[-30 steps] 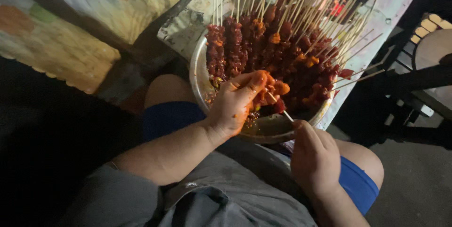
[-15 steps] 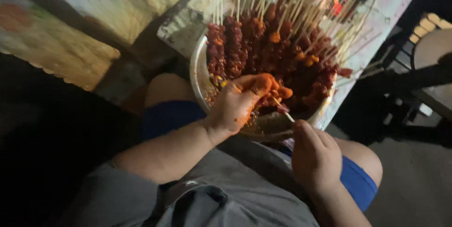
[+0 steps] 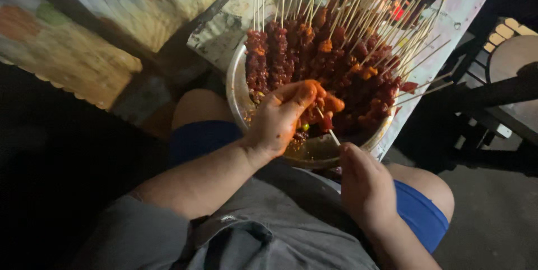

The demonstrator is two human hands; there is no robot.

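Over the lap: a round, shallow metal bowl (image 3: 241, 102) rests on the knees, stacked with finished bamboo skewers of red marinated meat (image 3: 314, 57).
Left hand (image 3: 280, 119): sauce-coated fingers (image 3: 300, 95) clamped on orange-red marinated meat pieces (image 3: 325, 107) above the bowl's near side.
Right hand (image 3: 364, 186): fingers closed on the lower end of a thin bamboo stick (image 3: 328, 127); the tip angles up into the meat.
Alignment: judged best to keep the stick steady and push the meat along its axis.
Caution: the point sits close to the left fingertips; grip the meat from the sides.
Drips: working over the bowl should catch the sauce.
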